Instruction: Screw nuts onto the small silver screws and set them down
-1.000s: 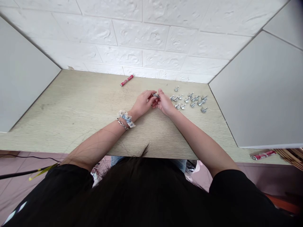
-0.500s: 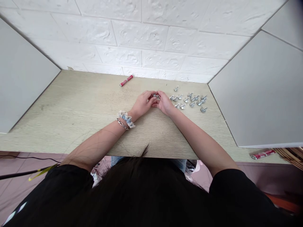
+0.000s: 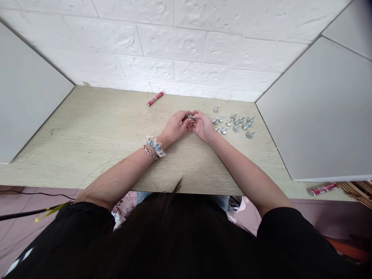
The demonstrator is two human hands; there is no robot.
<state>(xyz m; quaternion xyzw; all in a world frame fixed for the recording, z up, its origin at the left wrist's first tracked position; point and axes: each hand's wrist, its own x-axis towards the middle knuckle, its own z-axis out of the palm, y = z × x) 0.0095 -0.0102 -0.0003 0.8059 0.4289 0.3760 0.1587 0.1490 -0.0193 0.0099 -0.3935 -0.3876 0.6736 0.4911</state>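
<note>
Eased slightly open since half a second ago, the bare right hand [image 3: 205, 128] curls beside a small silver metal bolt [image 3: 191, 116]; whether it touches cannot be told. Thumb and fingers of the bare left hand [image 3: 174, 127] grip the bolt. Right of the right hand, silver metal bolts with round, flat bases [image 3: 236, 128] lie scattered on the pale wood-grain tabletop [image 3: 110, 124]; a slim red tube [image 3: 155, 99] rests beyond the left hand.
</note>
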